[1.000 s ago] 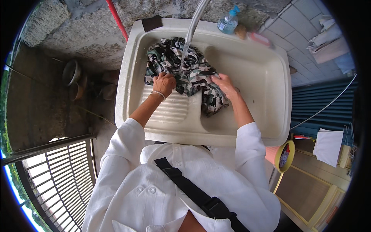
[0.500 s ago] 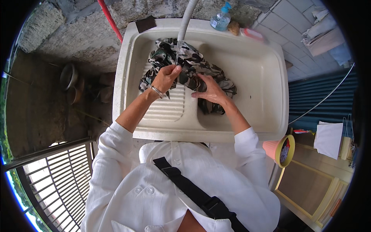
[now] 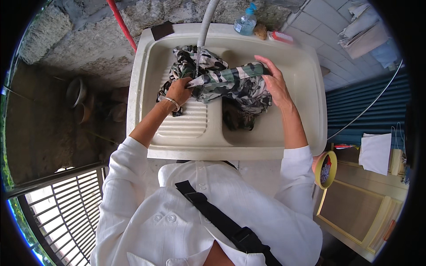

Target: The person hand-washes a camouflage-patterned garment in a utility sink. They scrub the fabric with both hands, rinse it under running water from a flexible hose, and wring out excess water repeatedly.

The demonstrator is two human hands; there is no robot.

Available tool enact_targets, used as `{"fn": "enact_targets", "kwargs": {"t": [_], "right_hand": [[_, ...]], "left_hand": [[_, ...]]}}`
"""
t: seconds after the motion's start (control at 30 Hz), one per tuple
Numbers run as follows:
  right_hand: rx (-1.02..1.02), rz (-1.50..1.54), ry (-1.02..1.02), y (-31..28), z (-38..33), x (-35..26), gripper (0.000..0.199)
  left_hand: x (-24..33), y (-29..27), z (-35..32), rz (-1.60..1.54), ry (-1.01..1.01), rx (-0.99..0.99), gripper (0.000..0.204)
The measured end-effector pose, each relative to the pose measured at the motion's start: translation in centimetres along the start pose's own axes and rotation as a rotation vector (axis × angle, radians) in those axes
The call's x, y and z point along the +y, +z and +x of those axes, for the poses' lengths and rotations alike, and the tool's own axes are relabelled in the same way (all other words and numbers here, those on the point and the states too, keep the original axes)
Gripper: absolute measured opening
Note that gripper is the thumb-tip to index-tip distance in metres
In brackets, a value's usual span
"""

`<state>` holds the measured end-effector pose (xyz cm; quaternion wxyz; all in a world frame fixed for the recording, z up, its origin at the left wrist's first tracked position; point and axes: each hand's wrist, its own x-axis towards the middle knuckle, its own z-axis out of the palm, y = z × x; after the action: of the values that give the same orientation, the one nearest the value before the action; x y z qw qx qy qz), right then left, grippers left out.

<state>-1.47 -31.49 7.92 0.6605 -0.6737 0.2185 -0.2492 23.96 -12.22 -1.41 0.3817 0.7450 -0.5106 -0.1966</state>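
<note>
1. Here, a person in a white shirt (image 3: 177, 213) stands at the near side of a cream wash sink (image 3: 306, 88), both forearms reaching over its near rim.
2. The left hand (image 3: 179, 91) has its fingers closed on a fold of a camouflage garment (image 3: 230, 82), pinching the cloth at its left end above the ribbed washboard (image 3: 184, 124). A thin bracelet (image 3: 171, 101) circles that wrist.
3. The right hand (image 3: 275, 82) lies on the right end of the same garment, fingers stretched out and pressed flat on the cloth, the thumb tucked against its near edge; it is not curled into a fist.
4. The garment is pulled into a band between the two hands, across the middle of the sink, with more of it heaped toward the far left under a grey hose (image 3: 207, 22).
5. The hose comes down from the far wall, and a thin stream of water (image 3: 197, 62) falls from its end onto the cloth, just right of the left hand.
6. A darker bundle of cloth (image 3: 237, 119) sits in the deeper basin, just near of the stretched band.
7. On the far rim stand a clear bottle with a blue cap (image 3: 245, 22), a pink brush (image 3: 282, 37) to its right, and a dark pad (image 3: 162, 30) at the far left corner.
8. A yellow bowl (image 3: 326, 168) sits by the right elbow, outside the sink.
</note>
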Motion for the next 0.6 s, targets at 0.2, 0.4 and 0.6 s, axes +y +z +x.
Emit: {"fn": "enact_targets", "kwargs": {"t": [0.2, 0.4, 0.6], "right_hand": [[-0.298, -0.402, -0.119, 6.9, -1.7, 1.6, 0.072], [0.185, -0.395, -0.033, 1.1, -0.9, -4.6, 0.021], [0.631, -0.331, -0.365, -8.8, 0.6, -18.9, 0.028]], "left_hand": [[11.6, -1.0, 0.2, -0.504, 0.052, -0.363, 0.032], [8.5, -1.3, -0.9, -0.229, 0.146, -0.166, 0.067], [-0.7, 1.8, -4.3, 0.585, -0.166, -0.200, 0.083]]}}
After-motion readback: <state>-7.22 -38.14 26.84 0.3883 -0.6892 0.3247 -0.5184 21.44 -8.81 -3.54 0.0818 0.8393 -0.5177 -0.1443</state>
